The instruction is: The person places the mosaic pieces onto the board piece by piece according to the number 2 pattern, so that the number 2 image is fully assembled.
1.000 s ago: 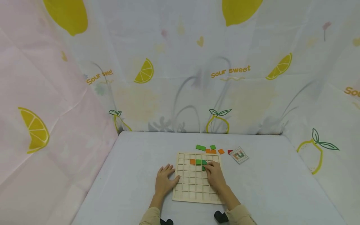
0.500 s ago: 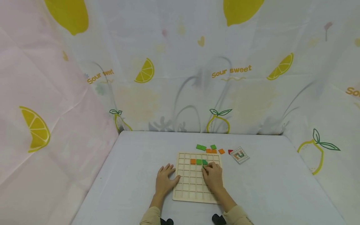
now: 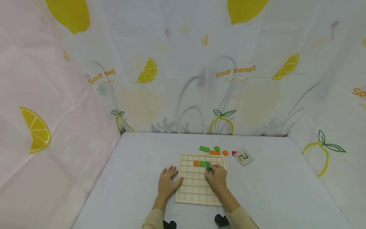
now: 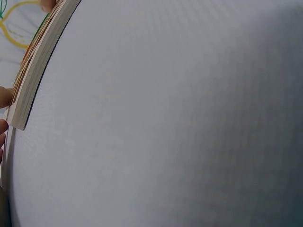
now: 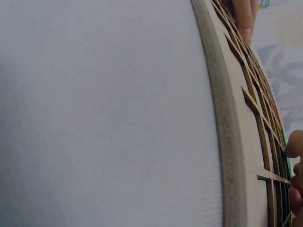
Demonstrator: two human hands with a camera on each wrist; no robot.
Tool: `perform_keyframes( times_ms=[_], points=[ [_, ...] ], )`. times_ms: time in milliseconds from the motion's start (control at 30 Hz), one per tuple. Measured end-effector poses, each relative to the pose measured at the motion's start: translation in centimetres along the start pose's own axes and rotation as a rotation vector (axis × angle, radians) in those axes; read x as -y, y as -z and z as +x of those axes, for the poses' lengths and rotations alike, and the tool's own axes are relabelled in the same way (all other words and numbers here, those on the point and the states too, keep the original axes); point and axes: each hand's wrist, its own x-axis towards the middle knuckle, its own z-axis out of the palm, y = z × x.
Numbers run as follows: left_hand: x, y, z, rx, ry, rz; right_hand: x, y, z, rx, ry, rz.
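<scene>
A light wooden grid board (image 3: 194, 187) lies flat in front of me. Along its second row from the far side sit an orange tile (image 3: 196, 163), a bright green tile (image 3: 202, 163) and a dark green tile (image 3: 207, 163) with a slanted corner. Just nearer than that one is another dark green tile (image 3: 208, 169), its right part covered by the fingers. My right hand (image 3: 218, 178) pinches this tile between thumb and fingertips, low over the grid. My left hand (image 3: 168, 183) rests at the board's left edge, thumb on the rim, fingers stretched out on the table.
Beyond the board lie loose bright green tiles (image 3: 204, 149), orange tiles (image 3: 214, 152) and a red piece (image 3: 234, 153). A pattern card (image 3: 243, 157) partly covers the red piece. Printed cloth (image 3: 171, 95) hangs behind the white table (image 3: 137, 165).
The right hand has shifted slightly at the nearer dark green tile, which now shows squarely under the other dark green one. The left hand stays at the board's edge.
</scene>
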Motion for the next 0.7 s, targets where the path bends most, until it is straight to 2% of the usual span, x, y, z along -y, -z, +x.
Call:
perform_keyframes(
  times_ms=[200, 467, 567, 700],
  points=[
    [0.2, 0.0, 0.0, 0.010, 0.011, 0.012, -0.2, 0.2, 0.4, 0.078, -0.024, 0.033],
    [0.1, -0.1, 0.0, 0.004, 0.003, 0.007, 0.3, 0.6, 0.9, 0.125, 0.040, -0.116],
    [0.1, -0.2, 0.0, 0.009, 0.012, 0.005, 0.8, 1.3, 1.5, 0.196, 0.037, -0.185],
    [0.1, -0.1, 0.1, 0.015, 0.031, -0.009, 1.1, 1.9, 2.7, 0.341, 0.015, -0.214]
  ],
)
